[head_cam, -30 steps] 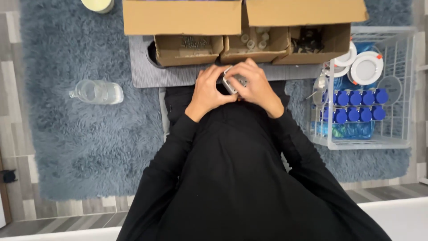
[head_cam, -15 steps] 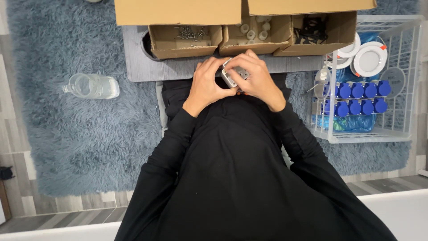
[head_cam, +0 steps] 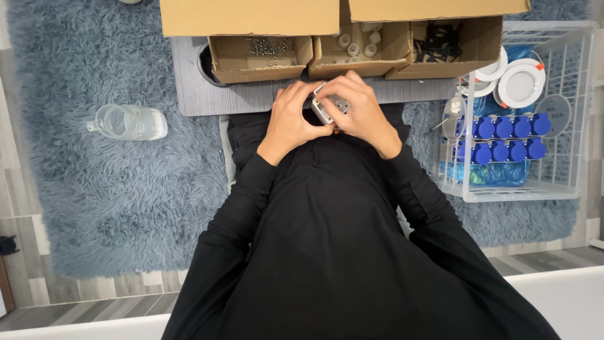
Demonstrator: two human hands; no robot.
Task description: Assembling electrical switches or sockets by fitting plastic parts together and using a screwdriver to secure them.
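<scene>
Grey and boxy, a small metal-looking block [head_cam: 329, 106] sits clamped between both hands just at the near edge of the grey counter [head_cam: 195, 94]. Its long axis runs on a slant, from the near left up toward the far right, and its lighter face with small dark holes is turned upward toward the camera. The left hand [head_cam: 290, 121] wraps the block's left end, fingers curled over the far side. The right hand [head_cam: 360, 113] covers the right end, fingertips pressing on top, so much of the block is hidden.

Beyond the hands, on the counter, stand three open cardboard boxes: one with screws [head_cam: 261, 55] on the left, one with small white caps [head_cam: 356, 47] in the middle, one with black parts [head_cam: 440, 44] on the right. A clear plastic bottle [head_cam: 128, 122] lies on the blue shaggy rug [head_cam: 75, 189] to the left. On the right, a white wire basket [head_cam: 576, 113] holds blue round pieces [head_cam: 503, 138] and white discs [head_cam: 521, 83].
</scene>
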